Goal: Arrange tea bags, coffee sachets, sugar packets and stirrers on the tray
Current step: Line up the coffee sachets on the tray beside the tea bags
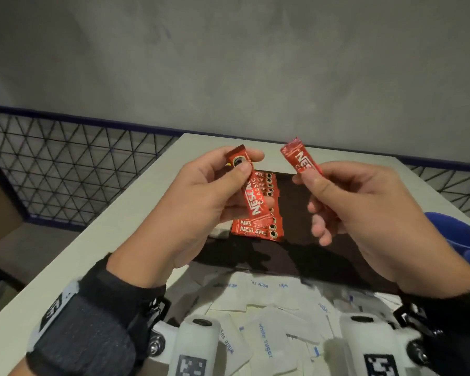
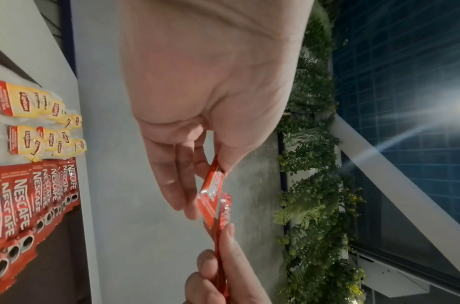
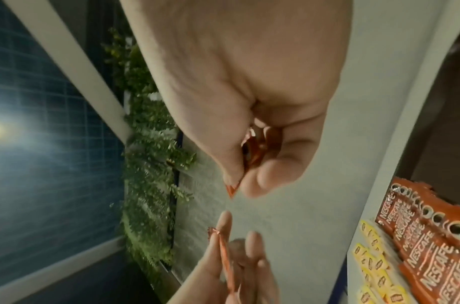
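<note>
Above the dark brown tray (image 1: 296, 204) I hold up two red Nescafe coffee sachets. My left hand (image 1: 247, 161) pinches one sachet (image 1: 253, 196) near its top end, label facing me. My right hand (image 1: 308, 178) pinches the other sachet (image 1: 300, 157) by its lower part, and it points up and left. The two sachets are apart, a little above the tray. A row of overlapping coffee sachets (image 1: 255, 230) lies on the tray's left part. Yellow Lipton tea bags (image 2: 36, 121) lie beside that row. White sugar packets (image 1: 266, 335) are heaped in front of the tray.
The tray sits on a white table (image 1: 136, 213) against a grey wall. A blue object (image 1: 461, 234) stands at the table's right edge. A wire mesh fence (image 1: 65, 164) runs behind and to the left. No stirrers are visible.
</note>
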